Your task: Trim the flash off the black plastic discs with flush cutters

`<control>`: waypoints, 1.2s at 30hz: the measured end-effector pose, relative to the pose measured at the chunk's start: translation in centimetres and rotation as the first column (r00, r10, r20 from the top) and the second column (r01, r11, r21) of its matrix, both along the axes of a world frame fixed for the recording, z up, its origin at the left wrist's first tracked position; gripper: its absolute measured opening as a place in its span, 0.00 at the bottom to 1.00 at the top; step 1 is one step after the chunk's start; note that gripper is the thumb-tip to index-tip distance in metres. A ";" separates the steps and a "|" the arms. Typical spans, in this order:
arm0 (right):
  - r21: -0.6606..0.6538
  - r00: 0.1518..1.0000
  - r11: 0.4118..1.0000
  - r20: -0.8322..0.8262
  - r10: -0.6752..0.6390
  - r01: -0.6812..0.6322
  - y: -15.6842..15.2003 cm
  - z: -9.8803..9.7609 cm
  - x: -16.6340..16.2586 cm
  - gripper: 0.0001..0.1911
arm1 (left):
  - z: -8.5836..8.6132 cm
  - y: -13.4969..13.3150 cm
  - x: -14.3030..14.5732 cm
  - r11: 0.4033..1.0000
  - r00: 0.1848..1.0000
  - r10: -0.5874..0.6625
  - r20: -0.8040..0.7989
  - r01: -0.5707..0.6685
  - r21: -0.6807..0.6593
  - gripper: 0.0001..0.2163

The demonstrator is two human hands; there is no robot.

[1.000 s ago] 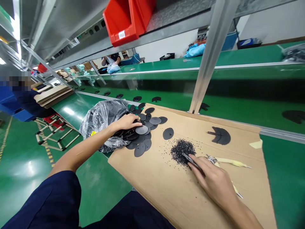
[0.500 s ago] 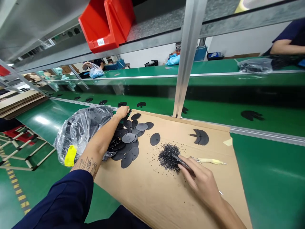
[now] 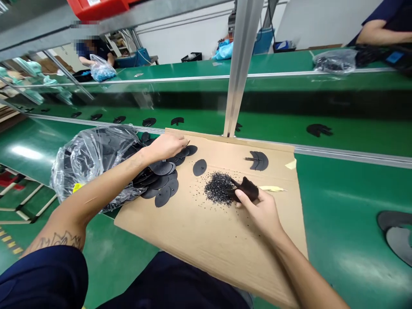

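My left hand (image 3: 165, 146) reaches across a heap of black plastic discs (image 3: 161, 180) spilling from a clear plastic bag (image 3: 90, 159), its fingers pinched on a disc at the far side of the heap. My right hand (image 3: 260, 210) is closed on a black tool or part (image 3: 246, 191) beside a small mound of black shavings (image 3: 217, 193). Both hands work over a sheet of brown cardboard (image 3: 206, 240). A single disc (image 3: 199, 167) lies apart from the heap. A trimmed black part (image 3: 257, 160) lies near the cardboard's far edge.
A green conveyor belt (image 3: 322, 141) runs behind the cardboard, carrying several black parts (image 3: 317, 129). A metal post (image 3: 238, 64) stands at the cardboard's far edge. A pale strip (image 3: 272, 188) lies by my right hand. Other people's arms (image 3: 376, 32) and bags (image 3: 334, 62) are across the belt.
My left hand moved from the middle of the disc heap to its far edge. My right hand lifted off the shavings and now grips a dark piece. The view shifted downward.
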State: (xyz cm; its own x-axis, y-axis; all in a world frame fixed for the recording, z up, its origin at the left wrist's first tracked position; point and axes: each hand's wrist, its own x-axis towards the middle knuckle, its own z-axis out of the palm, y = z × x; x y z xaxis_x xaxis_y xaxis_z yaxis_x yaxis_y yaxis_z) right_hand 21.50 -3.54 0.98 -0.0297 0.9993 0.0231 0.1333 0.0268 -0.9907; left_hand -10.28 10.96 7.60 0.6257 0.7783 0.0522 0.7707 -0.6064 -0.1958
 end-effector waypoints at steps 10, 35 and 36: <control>-0.100 0.969 0.994 -0.248 0.010 -0.036 -0.1 0.3 -0.1 0.29 | -3.8 -4.3 7.1 0.944 0.996 -0.066 0.064 0.083 -0.320 0.08; -0.231 0.948 0.973 -0.306 -0.093 0.021 -0.1 0.5 -0.3 0.29 | -3.9 -5.4 7.3 0.980 0.811 0.025 0.585 0.095 -0.173 0.11; -0.245 0.943 0.969 -0.319 -0.090 0.010 -0.2 0.6 -0.3 0.29 | -3.8 -6.5 7.5 0.976 0.702 -0.001 0.712 0.157 -0.153 0.11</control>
State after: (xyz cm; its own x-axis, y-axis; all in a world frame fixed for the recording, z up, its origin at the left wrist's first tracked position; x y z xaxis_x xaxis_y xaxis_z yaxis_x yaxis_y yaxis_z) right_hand 21.18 -3.70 1.58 -0.0104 0.9767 -0.2141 -0.2023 -0.2118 -0.9562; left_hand -2.78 4.49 3.83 0.5254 0.7699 0.3622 0.5818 -0.6357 0.5073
